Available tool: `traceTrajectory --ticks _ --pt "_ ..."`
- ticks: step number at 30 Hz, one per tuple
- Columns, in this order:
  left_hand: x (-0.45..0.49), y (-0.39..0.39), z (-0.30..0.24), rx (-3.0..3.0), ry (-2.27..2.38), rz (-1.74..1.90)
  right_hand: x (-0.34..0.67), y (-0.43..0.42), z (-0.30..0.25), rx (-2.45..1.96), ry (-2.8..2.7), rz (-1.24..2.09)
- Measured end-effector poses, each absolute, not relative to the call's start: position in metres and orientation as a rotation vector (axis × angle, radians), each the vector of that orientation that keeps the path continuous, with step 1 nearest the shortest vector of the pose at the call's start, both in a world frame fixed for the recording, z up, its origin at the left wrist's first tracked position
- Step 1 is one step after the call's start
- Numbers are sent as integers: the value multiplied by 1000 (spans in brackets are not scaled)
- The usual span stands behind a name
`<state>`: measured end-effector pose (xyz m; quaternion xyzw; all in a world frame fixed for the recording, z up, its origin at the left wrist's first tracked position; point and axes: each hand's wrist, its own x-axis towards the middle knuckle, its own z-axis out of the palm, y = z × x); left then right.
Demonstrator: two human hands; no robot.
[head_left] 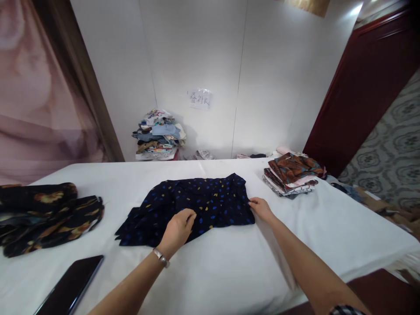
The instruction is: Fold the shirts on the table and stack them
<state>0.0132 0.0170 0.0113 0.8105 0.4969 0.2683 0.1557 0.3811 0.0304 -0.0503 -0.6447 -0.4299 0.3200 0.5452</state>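
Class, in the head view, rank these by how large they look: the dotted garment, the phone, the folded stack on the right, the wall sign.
1. Dotted garment.
2-3. Phone and folded stack look alike; the phone lies nearer the camera, so unranked.
4. Wall sign, far off.

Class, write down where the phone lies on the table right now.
In the head view the phone lies at the near left corner of the table, just in front of the dark floral clothes and left of the left hand.
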Motion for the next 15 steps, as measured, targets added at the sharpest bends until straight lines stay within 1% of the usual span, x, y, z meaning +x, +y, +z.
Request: traceTrajectory --ticks 2,5,9,12,15 --pt "21 14 10 2292 1467 731 377 28 -48 -1522 -1077 771" --pt "37 15 3 2330 1570 585 369 24 -45 -1466 -1049 793" --pt "58 27 -3 2331 1750 408 360 22 -37 -1404 -937 933" --pt "62 34 2 2339 1718 399 366 21 -23 -1316 -796 964" --pt "55 31 13 2321 1624 562 383 17 -4 -1197 -652 899"
